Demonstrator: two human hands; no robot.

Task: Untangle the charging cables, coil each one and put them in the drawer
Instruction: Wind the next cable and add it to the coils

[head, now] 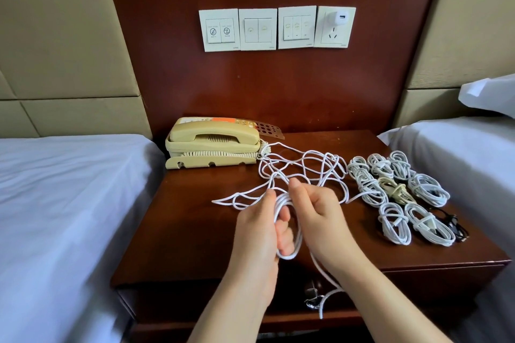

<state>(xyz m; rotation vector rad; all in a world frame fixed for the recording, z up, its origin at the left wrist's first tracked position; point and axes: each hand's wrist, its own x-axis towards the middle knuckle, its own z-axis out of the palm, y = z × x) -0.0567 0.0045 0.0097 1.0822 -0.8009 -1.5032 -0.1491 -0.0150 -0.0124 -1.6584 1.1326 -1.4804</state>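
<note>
We see a bed (55, 203) filling the left of the frame and another bed (459, 153) at the right edge, with the dark wooden desk (195, 231) between them. Our left hand (256, 234), at lower centre, has its fingers curled through a few finished loops of a white cable (303, 167). Our right hand (315, 217), just beside it, pinches the same cable at the top of those loops. The rest of the cable lies tangled on the desk above the hands, and one end hangs over the drawer (223, 301) at the bottom. A beige phone (211, 145) sits at the desk's upper left. Right of centre lie the coils (395, 192), bundled cables packed close together.
</note>
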